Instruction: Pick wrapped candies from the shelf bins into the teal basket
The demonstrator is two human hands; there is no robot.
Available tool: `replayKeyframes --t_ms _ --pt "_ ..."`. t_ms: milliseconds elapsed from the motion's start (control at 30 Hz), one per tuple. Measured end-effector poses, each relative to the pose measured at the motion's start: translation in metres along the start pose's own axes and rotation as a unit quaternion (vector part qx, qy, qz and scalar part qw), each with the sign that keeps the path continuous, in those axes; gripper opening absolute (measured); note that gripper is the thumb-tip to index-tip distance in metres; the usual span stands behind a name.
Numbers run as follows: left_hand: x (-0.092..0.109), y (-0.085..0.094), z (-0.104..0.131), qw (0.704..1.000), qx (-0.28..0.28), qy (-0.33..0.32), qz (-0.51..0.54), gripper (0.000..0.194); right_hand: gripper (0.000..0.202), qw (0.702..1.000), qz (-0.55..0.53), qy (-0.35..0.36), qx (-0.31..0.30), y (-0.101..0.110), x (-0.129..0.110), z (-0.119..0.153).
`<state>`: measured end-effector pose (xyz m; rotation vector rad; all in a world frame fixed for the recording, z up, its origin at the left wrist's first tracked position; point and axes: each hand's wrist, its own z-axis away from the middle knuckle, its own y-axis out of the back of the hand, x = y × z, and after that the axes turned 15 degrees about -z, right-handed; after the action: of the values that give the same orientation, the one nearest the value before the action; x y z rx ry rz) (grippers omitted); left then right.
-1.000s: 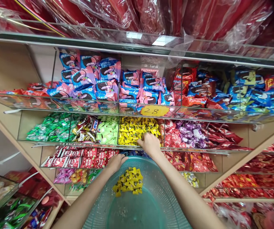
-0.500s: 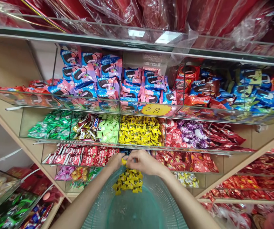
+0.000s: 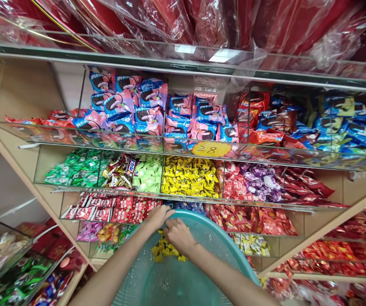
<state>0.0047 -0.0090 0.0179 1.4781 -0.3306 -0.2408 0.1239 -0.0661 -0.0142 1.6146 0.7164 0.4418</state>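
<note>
A teal plastic basket (image 3: 233,248) is tilted in front of the shelves, its inside facing me. My left hand (image 3: 158,218) is closed on its far rim at the left. Inside the basket, my right hand (image 3: 179,234) has its fingers curled down over a small heap of yellow-wrapped candies (image 3: 164,250). Its fingertips are hidden, so what they hold cannot be made out. Above both hands, a shelf compartment is filled with the same kind of yellow candies (image 3: 190,176).
Glass-fronted shelves hold blue and pink cookie packs (image 3: 119,104), green candies (image 3: 74,168), purple candies (image 3: 262,182) and red packets (image 3: 234,217). A yellow "28" price tag (image 3: 211,148) is on the upper glass. More candy bins (image 3: 14,272) stand lower left.
My right hand has moved from the rim, where both hands were around a yellow candy, down over the heap. The basket's rim now shows higher and more fully. The view has shifted slightly.
</note>
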Motion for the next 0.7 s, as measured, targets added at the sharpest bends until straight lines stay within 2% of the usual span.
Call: replayKeyframes --t_ms 233,400,533,633,700 --pt "-0.002 -0.004 -0.002 1.000 0.005 0.005 0.008 0.044 0.016 0.999 0.017 -0.030 0.008 -0.010 0.005 -0.001" --pt "-0.002 -0.005 -0.004 1.000 0.008 -0.002 0.003 0.043 0.014 0.998 0.001 -0.051 0.022 0.003 -0.001 0.002" --pt "-0.002 -0.004 -0.003 1.000 0.004 -0.004 0.002 0.039 0.020 0.993 -0.037 -0.037 0.103 0.033 -0.009 0.005" --pt "-0.003 -0.006 -0.003 1.000 0.000 -0.012 0.000 0.034 0.025 0.978 -0.054 -0.028 0.201 0.062 -0.007 0.009" --pt "-0.005 -0.009 -0.005 1.000 0.007 -0.012 0.000 0.036 0.027 0.960 -0.056 -0.051 0.269 0.081 0.001 0.012"
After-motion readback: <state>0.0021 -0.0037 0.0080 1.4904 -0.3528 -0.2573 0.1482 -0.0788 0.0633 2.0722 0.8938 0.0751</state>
